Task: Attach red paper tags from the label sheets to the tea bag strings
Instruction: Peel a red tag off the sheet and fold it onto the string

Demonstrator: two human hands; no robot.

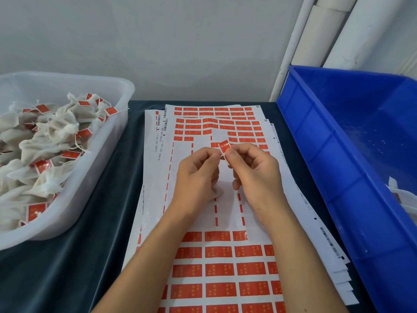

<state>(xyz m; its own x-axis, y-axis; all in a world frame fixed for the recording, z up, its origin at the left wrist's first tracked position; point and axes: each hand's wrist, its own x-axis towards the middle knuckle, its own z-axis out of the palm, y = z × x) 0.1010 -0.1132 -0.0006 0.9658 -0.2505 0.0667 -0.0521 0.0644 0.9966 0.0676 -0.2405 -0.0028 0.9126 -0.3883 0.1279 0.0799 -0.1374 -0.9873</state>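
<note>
both hands meet mid-table over the label sheets: left hand and right hand each pinch one red tag, a tea bag tucked under the left hand's curled fingers.

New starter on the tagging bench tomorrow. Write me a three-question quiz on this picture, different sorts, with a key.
1. True or false: the clear tub on the left holds tea bags that already carry red tags.
2. What do both hands, left and right, pinch? A) a barcode strip B) a red tag C) scissors
3. Fill in: the blue crate stands on the ___ side of the label sheets.

Key: 1 true; 2 B; 3 right.
</note>
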